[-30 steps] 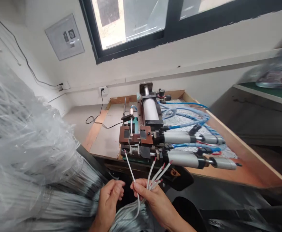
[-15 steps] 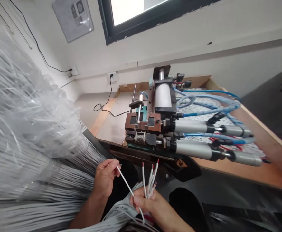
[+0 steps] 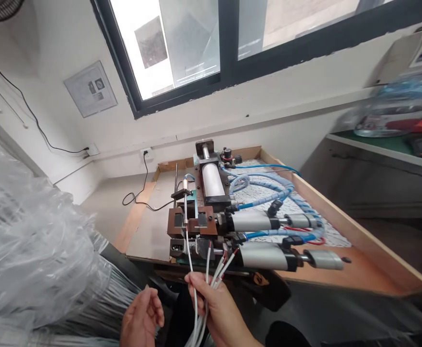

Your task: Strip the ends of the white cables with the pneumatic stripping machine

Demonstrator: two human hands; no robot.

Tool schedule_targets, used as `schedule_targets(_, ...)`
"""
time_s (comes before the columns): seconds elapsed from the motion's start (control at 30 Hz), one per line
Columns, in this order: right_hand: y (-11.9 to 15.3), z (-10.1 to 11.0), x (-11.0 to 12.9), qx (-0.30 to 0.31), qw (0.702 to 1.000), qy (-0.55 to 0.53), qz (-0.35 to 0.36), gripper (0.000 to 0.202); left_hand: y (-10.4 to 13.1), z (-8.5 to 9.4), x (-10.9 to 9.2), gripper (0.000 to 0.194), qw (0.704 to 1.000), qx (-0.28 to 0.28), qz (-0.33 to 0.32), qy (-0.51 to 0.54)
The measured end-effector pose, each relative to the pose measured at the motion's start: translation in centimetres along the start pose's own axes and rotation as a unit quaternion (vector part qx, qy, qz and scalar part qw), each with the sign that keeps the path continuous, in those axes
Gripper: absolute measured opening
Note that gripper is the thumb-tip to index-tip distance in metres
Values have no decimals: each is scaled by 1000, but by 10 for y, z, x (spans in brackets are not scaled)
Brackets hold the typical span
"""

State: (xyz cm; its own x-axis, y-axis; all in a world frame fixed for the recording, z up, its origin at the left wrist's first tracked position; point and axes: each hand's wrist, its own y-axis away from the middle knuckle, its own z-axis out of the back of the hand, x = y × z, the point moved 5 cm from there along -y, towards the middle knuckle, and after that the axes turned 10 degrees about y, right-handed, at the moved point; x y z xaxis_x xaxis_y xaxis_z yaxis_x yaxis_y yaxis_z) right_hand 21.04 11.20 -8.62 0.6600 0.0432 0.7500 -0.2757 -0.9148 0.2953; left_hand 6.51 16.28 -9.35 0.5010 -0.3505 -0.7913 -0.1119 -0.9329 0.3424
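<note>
My right hand (image 3: 218, 308) is closed round several thin white cables (image 3: 214, 279) with red tips, which fan out above my fingers. Pinched at my thumb, a single white cable (image 3: 189, 250) points away from me, its end between the jaws of a pneumatic machine (image 3: 192, 220). My left hand (image 3: 142, 318) is empty, its fingers loosely curled and apart, left of and lower than the right. The cables' lower parts run down out of the picture.
Silver air cylinders (image 3: 265, 255) stick out to the right of the machine, with blue hoses (image 3: 269, 180) behind. A wooden-edged tray (image 3: 341, 217) surrounds them. Plastic-wrapped bundles of grey cable (image 3: 45, 255) fill the left. On the right is a green shelf (image 3: 384, 144) with bottles.
My right hand has moved up to the machine, bringing one cable's end into its jaws. My left hand has let go of that cable and dropped lower. The view has tilted up.
</note>
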Motion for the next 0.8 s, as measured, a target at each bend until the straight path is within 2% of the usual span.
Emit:
schedule_targets(0.23,-7,0,4,3,1000,-1,-23,26,-5,-1,9,27,998,26,62,-15)
schedule_targets(0.37,-8,2,6,5,1000,15,-11,26,-1,-2,9,24,998,36,51,-10)
schedule_targets(0.47,-2,4,6,13,998,65,17,26,6,-7,6,21,999,36,32,-10)
schedule_targets(0.57,13,5,-6,45,989,136,35,26,17,-19,1,17,998,54,-2,-30)
schedule_targets(0.67,32,7,-29,83,975,205,26,29,28,-32,-3,22,991,103,-45,-78)
schedule_targets(0.8,53,10,-43,110,960,258,11,26,38,-35,4,19,978,145,-34,-147)
